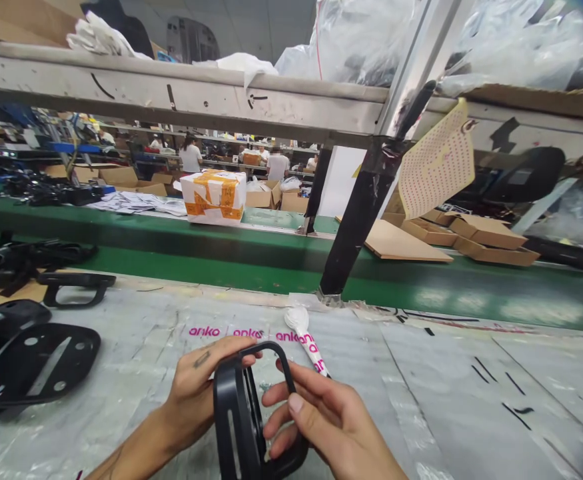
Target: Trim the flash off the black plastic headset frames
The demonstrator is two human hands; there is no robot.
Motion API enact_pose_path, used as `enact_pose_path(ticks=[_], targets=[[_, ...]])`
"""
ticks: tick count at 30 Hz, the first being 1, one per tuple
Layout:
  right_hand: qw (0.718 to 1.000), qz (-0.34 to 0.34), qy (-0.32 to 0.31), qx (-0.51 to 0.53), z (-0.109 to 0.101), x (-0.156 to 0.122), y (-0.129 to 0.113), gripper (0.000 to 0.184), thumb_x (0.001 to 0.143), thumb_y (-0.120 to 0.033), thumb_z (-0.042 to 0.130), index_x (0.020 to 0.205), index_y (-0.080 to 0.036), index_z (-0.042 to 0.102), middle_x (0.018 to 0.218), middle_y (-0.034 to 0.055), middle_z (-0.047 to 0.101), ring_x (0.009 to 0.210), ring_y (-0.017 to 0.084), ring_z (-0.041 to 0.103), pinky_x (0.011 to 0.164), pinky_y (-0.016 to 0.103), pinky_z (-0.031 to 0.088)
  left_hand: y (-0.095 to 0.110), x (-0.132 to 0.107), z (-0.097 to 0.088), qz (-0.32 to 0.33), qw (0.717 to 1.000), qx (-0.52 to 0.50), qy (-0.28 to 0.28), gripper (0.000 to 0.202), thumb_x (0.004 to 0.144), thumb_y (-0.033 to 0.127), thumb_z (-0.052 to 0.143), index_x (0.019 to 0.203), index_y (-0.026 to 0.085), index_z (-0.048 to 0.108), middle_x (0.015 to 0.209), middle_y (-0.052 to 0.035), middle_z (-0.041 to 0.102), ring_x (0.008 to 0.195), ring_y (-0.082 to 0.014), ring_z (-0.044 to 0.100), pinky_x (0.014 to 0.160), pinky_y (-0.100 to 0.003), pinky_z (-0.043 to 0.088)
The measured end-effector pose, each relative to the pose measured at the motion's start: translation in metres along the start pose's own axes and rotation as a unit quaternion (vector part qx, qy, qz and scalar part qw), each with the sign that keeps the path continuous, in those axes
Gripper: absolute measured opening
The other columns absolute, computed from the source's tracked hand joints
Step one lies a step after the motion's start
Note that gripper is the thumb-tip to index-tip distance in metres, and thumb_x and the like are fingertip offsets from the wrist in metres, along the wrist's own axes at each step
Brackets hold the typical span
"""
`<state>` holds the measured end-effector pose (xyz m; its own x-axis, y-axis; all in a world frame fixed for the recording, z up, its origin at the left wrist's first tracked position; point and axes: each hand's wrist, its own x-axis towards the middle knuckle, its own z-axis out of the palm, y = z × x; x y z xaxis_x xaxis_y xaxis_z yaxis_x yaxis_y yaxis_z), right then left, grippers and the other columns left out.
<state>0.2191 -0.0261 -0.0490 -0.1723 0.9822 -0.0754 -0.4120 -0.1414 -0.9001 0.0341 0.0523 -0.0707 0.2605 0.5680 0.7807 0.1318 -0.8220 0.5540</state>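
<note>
A black plastic bracket, shaped like an open loop with a thick slotted side, is held up over the table's near edge. My left hand is closed around its thick left side, with fingertips showing over the top. On the other side, my right hand grips the thin rim, its thumb outside and its fingers reaching through the opening. A similar black bracket lies on the table at the far left. Closer to me on that side is a flat black plate with a slot and round holes.
Plastic film covers the table. A white bundle with pink print lies beyond my hands. A black-wrapped post rises at the table's back edge. Behind runs a green conveyor with a taped white box beyond it. People work farther off.
</note>
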Motion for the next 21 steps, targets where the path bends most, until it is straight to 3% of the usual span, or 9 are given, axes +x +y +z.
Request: enact_pose_path(ticks=[8, 12, 16, 19, 21], targets=[[0.999, 0.035, 0.0, 0.02, -0.008, 0.006, 0.006, 0.047, 0.078, -0.049, 0.073, 0.111, -0.016, 0.069, 0.098, 0.0103, 0.069, 0.073, 0.019, 0.068, 0.063, 0.029, 0.053, -0.008, -0.009, 0.001, -0.041, 0.999, 0.001, -0.009, 0.02, 0.087, 0.023, 0.061, 0.105, 0.019, 0.07, 0.09, -0.0074, 0.076, 0.079, -0.0214, 0.072, 0.073, -0.026, 0.058], [0.999, 0.047, 0.005, 0.018, -0.009, 0.008, 0.007, 0.048, 0.075, -0.049, 0.075, 0.11, -0.016, 0.07, 0.096, 0.0091, 0.07, 0.072, 0.019, 0.067, 0.061, 0.029, 0.053, -0.005, -0.006, 0.001, -0.045, 0.999, -0.015, -0.003, 0.018, 0.087, 0.02, 0.061, 0.103, 0.019, 0.07, 0.089, -0.0058, 0.076, 0.078, -0.0192, 0.072, 0.072, -0.022, 0.058], [0.999, 0.042, 0.01, 0.007, -0.01, 0.01, 0.011, 0.05, 0.075, -0.05, 0.075, 0.111, -0.015, 0.068, 0.094, 0.0088, 0.069, 0.07, 0.018, 0.067, 0.06, 0.029, 0.053, -0.002, -0.006, 0.002, -0.075, 0.996, -0.039, -0.037, 0.022, 0.087, 0.013, 0.058, 0.106, 0.021, 0.067, 0.091, -0.003, 0.075, 0.079, -0.0162, 0.072, 0.072, -0.02, 0.056], [0.999, 0.046, 0.016, 0.006, -0.01, 0.012, 0.014, 0.053, 0.074, -0.051, 0.075, 0.11, -0.013, 0.068, 0.093, 0.0092, 0.069, 0.069, 0.019, 0.067, 0.059, 0.029, 0.052, -0.004, -0.008, 0.002, -0.125, 0.988, -0.049, -0.077, 0.024, 0.086, 0.013, 0.057, 0.108, 0.022, 0.064, 0.097, -0.0038, 0.073, 0.086, -0.0179, 0.071, 0.077, -0.023, 0.056], [0.998, 0.059, 0.028, -0.015, -0.01, 0.014, 0.012, 0.058, 0.074, -0.054, 0.074, 0.114, -0.013, 0.066, 0.097, 0.0109, 0.068, 0.072, 0.021, 0.067, 0.059, 0.031, 0.053, -0.004, -0.008, 0.002, -0.194, 0.974, -0.072, -0.094, 0.032, 0.089, 0.017, 0.054, 0.12, 0.023, 0.057, 0.102, -0.0046, 0.072, 0.087, -0.0176, 0.07, 0.077, -0.024, 0.056]])
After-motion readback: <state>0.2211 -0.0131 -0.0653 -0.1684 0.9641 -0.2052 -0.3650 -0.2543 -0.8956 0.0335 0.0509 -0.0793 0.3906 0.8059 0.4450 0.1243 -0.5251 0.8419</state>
